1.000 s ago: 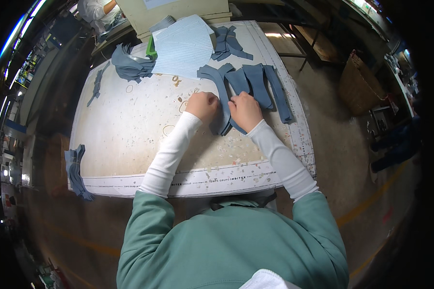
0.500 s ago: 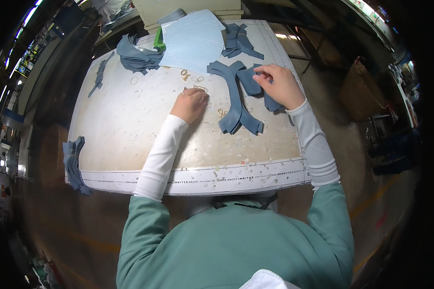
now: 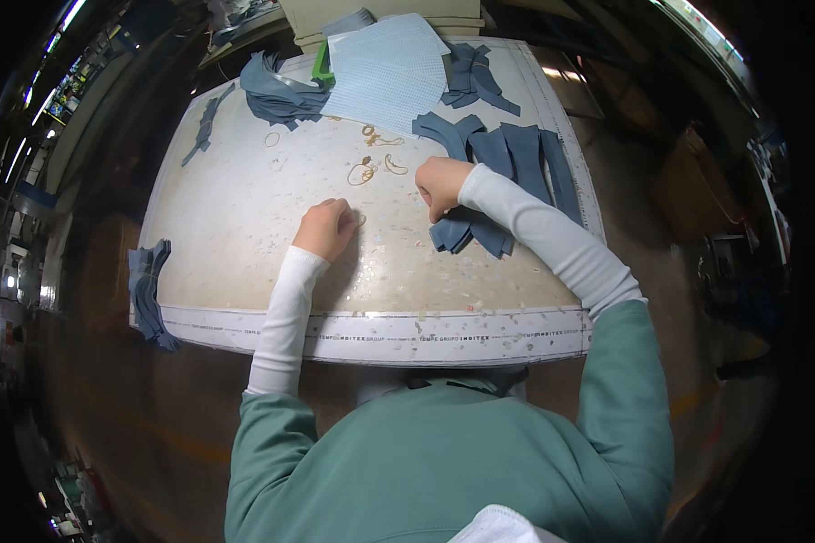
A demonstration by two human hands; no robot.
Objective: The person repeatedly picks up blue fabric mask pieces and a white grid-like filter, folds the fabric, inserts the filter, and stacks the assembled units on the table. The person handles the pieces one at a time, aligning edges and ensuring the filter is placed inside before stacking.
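Speckled desk (image 3: pixel 244 226) fills the view. Right hand (image 3: pixel 441 185) is curled, pinching the near edge of the blue fabric strips (image 3: pixel 507 172) fanned toward 2 o'clock, apparently only partly sorted. Left hand (image 3: pixel 326 228) rests fisted, its hold hidden. Rubber bands (image 3: pixel 371 163) lie at 12; open room spreads toward 9 o'clock.
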